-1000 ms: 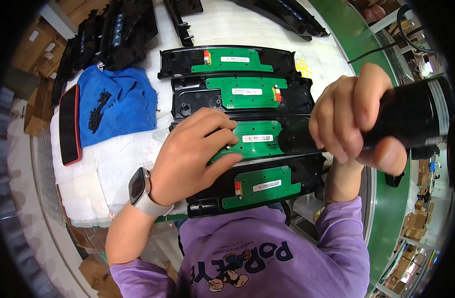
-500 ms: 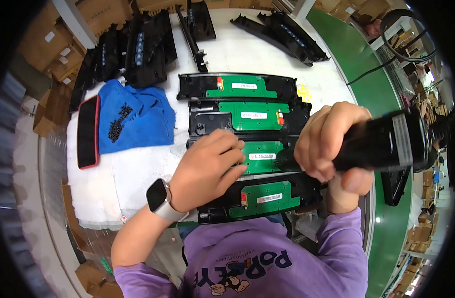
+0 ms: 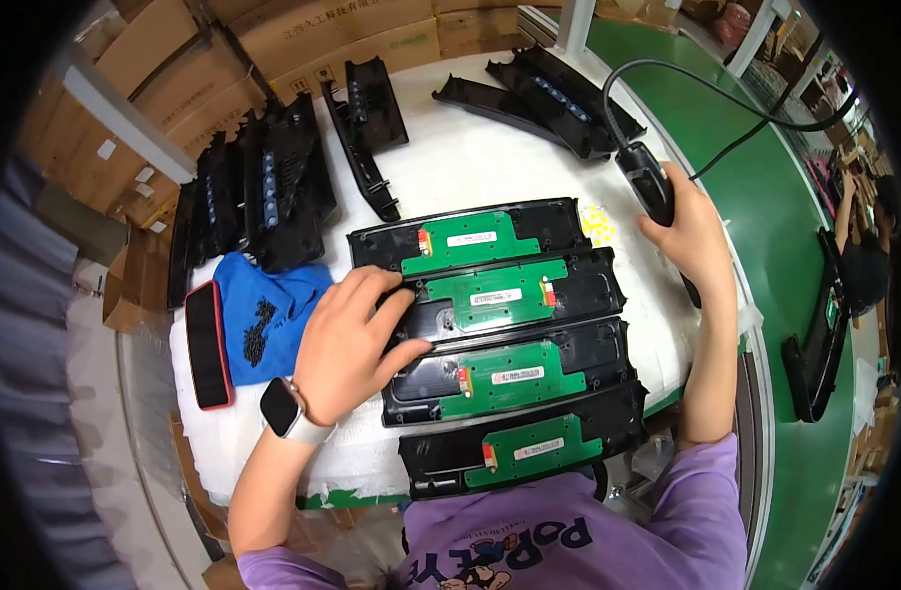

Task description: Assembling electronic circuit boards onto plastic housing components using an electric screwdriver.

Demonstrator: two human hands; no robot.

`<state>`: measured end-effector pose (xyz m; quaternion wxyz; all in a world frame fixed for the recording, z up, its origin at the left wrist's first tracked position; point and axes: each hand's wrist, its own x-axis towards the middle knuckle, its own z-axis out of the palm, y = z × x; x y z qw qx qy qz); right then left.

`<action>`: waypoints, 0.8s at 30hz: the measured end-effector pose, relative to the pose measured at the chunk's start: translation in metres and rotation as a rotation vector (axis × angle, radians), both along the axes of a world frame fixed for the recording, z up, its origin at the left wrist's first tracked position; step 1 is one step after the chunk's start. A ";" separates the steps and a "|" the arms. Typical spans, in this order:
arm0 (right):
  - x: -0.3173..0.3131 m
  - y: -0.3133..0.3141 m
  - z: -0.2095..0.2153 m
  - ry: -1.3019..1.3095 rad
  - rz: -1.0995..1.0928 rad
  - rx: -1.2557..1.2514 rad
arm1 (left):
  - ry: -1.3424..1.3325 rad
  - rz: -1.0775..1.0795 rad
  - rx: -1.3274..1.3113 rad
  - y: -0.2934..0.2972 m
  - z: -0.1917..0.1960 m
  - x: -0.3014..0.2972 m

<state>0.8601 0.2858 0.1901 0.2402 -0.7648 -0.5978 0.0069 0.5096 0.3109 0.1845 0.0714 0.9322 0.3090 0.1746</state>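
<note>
My right hand is closed around a black corded electric screwdriver, held off to the right of the panels. Its lower end is partly hidden by the hand. Spread fingers and thumb of my left hand rest at the left end of the second black panel from the far side. That panel carries a green circuit board with a white label. Beyond it lies another black panel; nearer me are a third panel and a fourth, all with green boards.
Left of the panels, small black screws lie heaped on a blue cloth, beside a red-cased phone. More black housings stand at the back left and back right. The screwdriver's cable loops at right.
My right hand has moved the screwdriver away from the third panel, toward the far right. My left hand now lies at the second panel's left end. The whole view has shifted.
</note>
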 end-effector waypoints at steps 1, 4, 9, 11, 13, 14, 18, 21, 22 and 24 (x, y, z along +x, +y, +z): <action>0.001 0.000 -0.003 0.011 -0.009 -0.012 | 0.011 -0.009 -0.012 0.003 -0.001 -0.001; -0.004 -0.003 0.001 -0.206 -0.029 -0.056 | -0.058 -0.023 -0.044 0.009 -0.007 -0.008; -0.015 -0.010 0.016 0.055 0.385 -0.049 | -0.102 -0.036 -0.063 0.020 -0.014 -0.021; -0.022 -0.011 0.011 -0.075 0.505 -0.110 | -0.066 -0.063 -0.063 0.026 -0.013 -0.022; -0.032 -0.005 0.002 -0.112 0.533 -0.106 | -0.025 -0.035 -0.094 0.027 -0.015 -0.025; -0.032 -0.002 0.000 -0.106 0.535 -0.120 | -0.023 -0.033 -0.108 0.028 -0.016 -0.026; -0.032 0.006 0.002 -0.060 0.625 -0.181 | -0.041 0.010 -0.154 0.028 -0.021 -0.027; -0.025 0.011 0.001 0.060 0.653 -0.234 | -0.064 0.007 -0.160 0.029 -0.023 -0.030; -0.024 0.012 0.000 0.066 0.661 -0.240 | -0.060 0.015 -0.167 0.030 -0.023 -0.031; -0.021 0.014 0.000 0.110 0.659 -0.254 | -0.074 -0.007 -0.205 0.034 -0.022 -0.032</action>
